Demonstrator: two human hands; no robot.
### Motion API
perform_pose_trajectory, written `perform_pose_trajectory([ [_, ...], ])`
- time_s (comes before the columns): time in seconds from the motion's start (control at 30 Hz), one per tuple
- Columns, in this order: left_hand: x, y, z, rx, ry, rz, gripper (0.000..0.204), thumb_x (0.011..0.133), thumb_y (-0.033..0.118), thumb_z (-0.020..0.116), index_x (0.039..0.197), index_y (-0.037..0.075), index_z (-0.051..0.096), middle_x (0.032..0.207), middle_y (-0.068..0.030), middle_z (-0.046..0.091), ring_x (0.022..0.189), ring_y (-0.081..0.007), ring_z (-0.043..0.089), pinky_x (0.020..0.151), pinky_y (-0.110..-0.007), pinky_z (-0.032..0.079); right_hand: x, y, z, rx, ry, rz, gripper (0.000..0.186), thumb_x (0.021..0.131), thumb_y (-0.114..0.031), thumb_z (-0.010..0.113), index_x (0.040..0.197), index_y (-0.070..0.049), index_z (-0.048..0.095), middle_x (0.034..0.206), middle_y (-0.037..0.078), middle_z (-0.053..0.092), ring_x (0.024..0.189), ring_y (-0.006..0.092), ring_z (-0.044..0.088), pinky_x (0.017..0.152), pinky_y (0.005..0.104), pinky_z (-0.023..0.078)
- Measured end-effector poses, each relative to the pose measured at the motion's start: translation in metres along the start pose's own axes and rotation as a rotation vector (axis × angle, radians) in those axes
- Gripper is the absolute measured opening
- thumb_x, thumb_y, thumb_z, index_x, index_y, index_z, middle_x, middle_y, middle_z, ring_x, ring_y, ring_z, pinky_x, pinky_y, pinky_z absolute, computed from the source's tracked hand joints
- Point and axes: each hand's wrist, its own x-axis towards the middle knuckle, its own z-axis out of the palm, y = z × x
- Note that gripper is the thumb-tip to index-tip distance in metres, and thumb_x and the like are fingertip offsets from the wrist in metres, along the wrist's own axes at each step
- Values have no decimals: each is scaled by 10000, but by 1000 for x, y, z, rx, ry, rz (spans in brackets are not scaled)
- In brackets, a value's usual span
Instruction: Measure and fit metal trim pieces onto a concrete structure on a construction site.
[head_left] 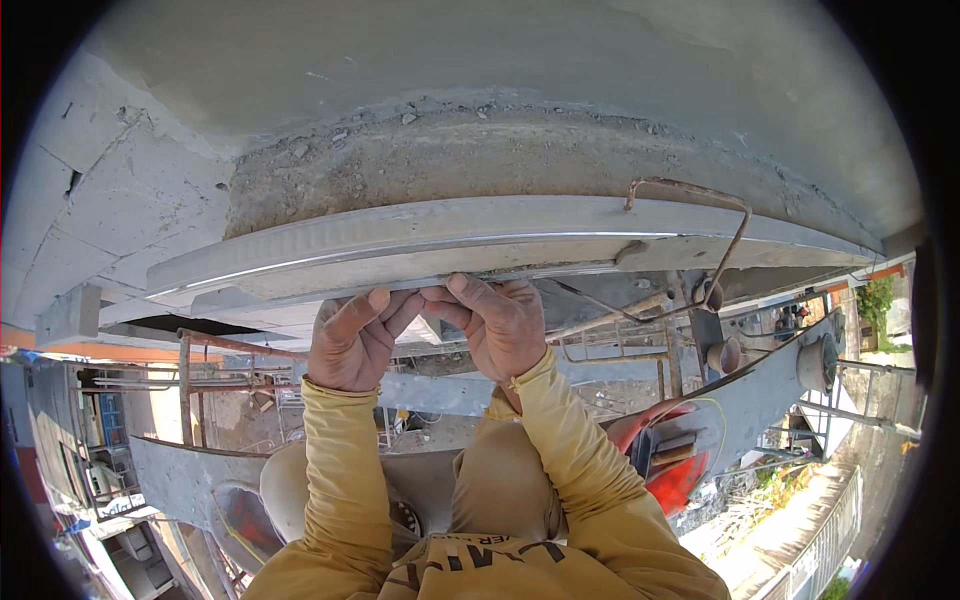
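Observation:
My left hand (355,340) and my right hand (495,325) are side by side at the lower edge of a long pale ledge (380,253) with straight strips along it. The fingers of each are curled against that edge, my right thumb up on it; some fingertips are hidden. A rusty bent metal rod (740,230) hooks over the ledge to the right. Above the ledge lies rough grey mortar with crumbs (420,150) beneath a smooth plastered wall (480,55). Pale tiles (140,190) are at the left.
I am crouched on a grey scaffold plank (760,400). A red container (680,470) with tools sits by my right arm, another container (235,520) at the left. Rusty scaffold tubes (185,385) stand around me, with the ground and structures far below beyond the plank's edges.

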Motion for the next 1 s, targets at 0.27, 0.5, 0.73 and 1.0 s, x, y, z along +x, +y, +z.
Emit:
perform_pose_trajectory([
  [0.27,2,9,7,-88,-1,-209,392,843,114,573,1219,30,498,1197,-144,562,1099,-264,544,924,-395,477,-2,-3,2,-45,-9,-8,233,847,-42,659,1060,40,613,986,161,671,878,229,677,754,331,586],
  [0.5,6,12,9,-58,-93,-282,309,858,118,555,1155,34,538,1188,-146,567,1114,-287,529,933,-424,465,-1,-1,-6,-132,-38,-2,242,859,-48,644,1088,21,603,978,141,672,869,219,674,744,323,583],
  [0.73,11,3,-14,-200,-184,-267,360,903,108,496,1229,-44,484,1305,-270,487,1250,-413,443,1036,-524,396,-1,7,-46,-480,-45,197,314,869,-129,645,1139,10,566,958,110,655,853,197,660,764,317,564],
  [1.0,9,0,-5,-279,-167,-260,442,886,72,509,1296,-69,420,1332,-316,434,1285,-471,367,1080,-554,323,-40,-24,-74,-215,214,-82,310,885,-112,630,1166,-53,514,982,95,642,917,204,644,789,347,552],
])
